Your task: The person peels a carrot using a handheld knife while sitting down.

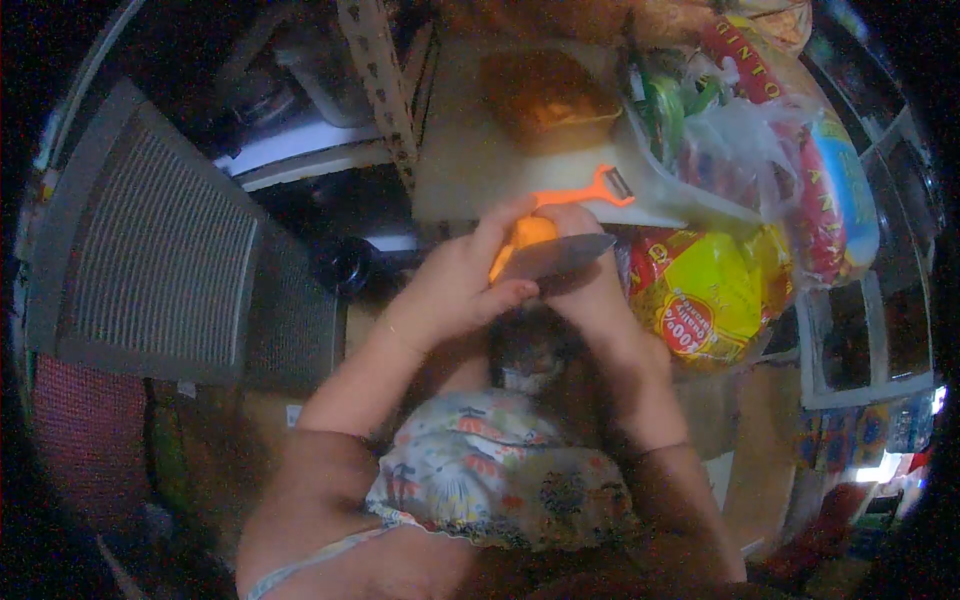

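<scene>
My left hand [491, 259] is closed around the base of a knife [559, 259], with its thumb against the dark blade. The tip points to the right. Past the left fingers sticks out an orange Y-shaped peeler [600, 187], its handle end hidden by the fingers. Between the two hands shows an orange piece [535, 231]; I cannot tell whether it is food or part of a handle. My right hand [574, 225] is close behind the blade, fingers curled next to the orange piece. The blade partly covers its palm, so its grip is unclear.
Ahead lies a whitish board or tray [517, 176] bearing a blurred brown item [551, 101]. At right are a clear plastic bag [739, 146], green vegetables [667, 112] and a yellow-red packet [709, 296]. A perforated metal post [382, 90] and grey ribbed panel [157, 232] stand left.
</scene>
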`<state>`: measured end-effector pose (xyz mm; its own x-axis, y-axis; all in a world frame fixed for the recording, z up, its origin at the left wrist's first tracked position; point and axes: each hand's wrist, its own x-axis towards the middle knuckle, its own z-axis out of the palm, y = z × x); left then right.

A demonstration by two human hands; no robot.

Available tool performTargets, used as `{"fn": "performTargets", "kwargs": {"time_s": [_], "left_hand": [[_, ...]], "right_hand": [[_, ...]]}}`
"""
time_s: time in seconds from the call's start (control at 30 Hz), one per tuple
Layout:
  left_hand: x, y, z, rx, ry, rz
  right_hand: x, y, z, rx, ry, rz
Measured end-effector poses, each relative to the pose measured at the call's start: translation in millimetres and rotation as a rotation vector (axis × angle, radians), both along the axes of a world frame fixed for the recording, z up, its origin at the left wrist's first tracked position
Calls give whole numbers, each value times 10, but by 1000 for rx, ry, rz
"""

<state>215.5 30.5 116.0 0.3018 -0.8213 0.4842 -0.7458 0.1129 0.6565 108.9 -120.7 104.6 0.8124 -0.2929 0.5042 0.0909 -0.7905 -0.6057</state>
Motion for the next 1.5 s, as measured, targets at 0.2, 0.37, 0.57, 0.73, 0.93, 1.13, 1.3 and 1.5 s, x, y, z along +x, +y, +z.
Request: {"fn": "performTargets", "kwargs": {"time_s": [0.2, 0.37, 0.57, 0.73, 0.93, 1.13, 1.3, 1.5], "left_hand": [[14, -26, -20, 117, 33, 118], [64, -215, -51, 193, 329, 247], [67, -129, -138, 174, 285, 183], [-126, -152, -82, 60, 115, -8], [-129, -242, 4, 46, 71, 47], [45, -694, 709, -11, 177, 55], [542, -1348, 1153, -270, 137, 48], [583, -1582, 1335, -128, 306, 19]], "right_hand": [[37, 149, -137, 607, -12, 67], [78, 134, -126, -260, -57, -8], [165, 72, -117, 108, -117, -191], [50, 2, 56, 461, -72, -144], [114, -17, -161, 292, -246, -246], [414, -382, 361, 812, -538, 45], [741, -766, 1055, 128, -641, -222], [726, -879, 1119, -355, -478, -564]]}}
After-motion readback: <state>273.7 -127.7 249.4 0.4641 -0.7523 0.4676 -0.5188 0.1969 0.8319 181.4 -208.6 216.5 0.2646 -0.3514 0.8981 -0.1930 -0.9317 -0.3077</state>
